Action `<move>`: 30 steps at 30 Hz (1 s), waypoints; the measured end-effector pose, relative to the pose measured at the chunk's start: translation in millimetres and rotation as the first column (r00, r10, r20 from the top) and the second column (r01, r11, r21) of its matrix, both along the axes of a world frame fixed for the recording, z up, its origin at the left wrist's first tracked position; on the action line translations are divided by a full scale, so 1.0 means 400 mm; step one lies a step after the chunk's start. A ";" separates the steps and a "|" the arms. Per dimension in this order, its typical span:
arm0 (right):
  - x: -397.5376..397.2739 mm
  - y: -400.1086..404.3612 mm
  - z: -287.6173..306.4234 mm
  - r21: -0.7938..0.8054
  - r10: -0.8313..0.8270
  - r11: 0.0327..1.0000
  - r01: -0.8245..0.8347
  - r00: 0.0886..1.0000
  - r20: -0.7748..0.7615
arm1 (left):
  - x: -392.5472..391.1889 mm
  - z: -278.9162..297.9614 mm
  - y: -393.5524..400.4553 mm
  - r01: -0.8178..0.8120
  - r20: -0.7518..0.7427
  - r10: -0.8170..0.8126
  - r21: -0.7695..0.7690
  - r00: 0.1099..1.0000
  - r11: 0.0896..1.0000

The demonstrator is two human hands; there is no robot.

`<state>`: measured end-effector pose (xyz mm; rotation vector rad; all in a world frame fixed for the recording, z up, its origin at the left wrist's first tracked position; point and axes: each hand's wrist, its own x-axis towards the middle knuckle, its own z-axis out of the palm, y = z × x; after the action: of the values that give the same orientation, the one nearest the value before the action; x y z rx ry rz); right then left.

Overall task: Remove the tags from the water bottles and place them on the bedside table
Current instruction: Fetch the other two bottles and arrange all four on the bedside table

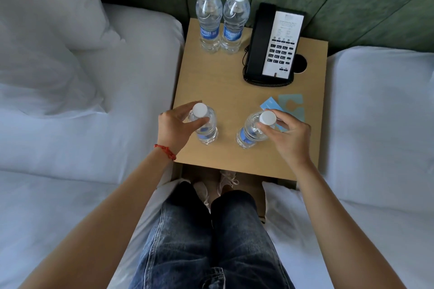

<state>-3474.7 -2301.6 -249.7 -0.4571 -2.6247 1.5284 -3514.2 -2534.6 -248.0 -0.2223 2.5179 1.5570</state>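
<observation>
**Both hands on the near bottles, tags already off**

Both hands are at work on the near half of the bench (230,91). On the left, the left hand (175,128) curls its fingers and thumb around the neck of the near left bottle (204,125), just under its white cap. On the right, the right hand (287,136) pinches the neck of the near right bottle (250,132) the same way. Both bottles stand upright on the bench, well apart from each other.

At the far left of the bench, the two far bottles (220,23) stand upright and touching side by side, with nothing around their necks. To their right sits a black telephone (272,47).

Two light blue tags (285,107) lie flat on the bench, overlapping, just beyond the right hand and partly hidden by it. No tag shows on any of the four bottle necks, though the hands cover the two near ones.

Judging from this, the task looks nearly done: tags are off and lying on the bench, all four bottles stand there. What seems left is settling the near pair and letting go.
</observation>
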 end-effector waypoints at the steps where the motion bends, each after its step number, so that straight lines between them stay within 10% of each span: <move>1: -0.022 -0.001 0.002 -0.001 0.010 1.000 -0.010 1.000 -0.005 | -0.019 0.005 0.002 -0.007 0.000 0.007 0.001 1.000 1.000; 30: -0.533 -0.073 -0.034 -0.082 -0.061 0.995 0.057 0.997 -0.050 | -0.506 -0.038 0.040 0.012 -0.130 -0.015 -0.023 0.991 1.000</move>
<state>-3687.7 -2330.8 -263.3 -0.4888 -2.4953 1.6104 -3716.4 -2518.5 -263.3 -0.1091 2.6298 1.5885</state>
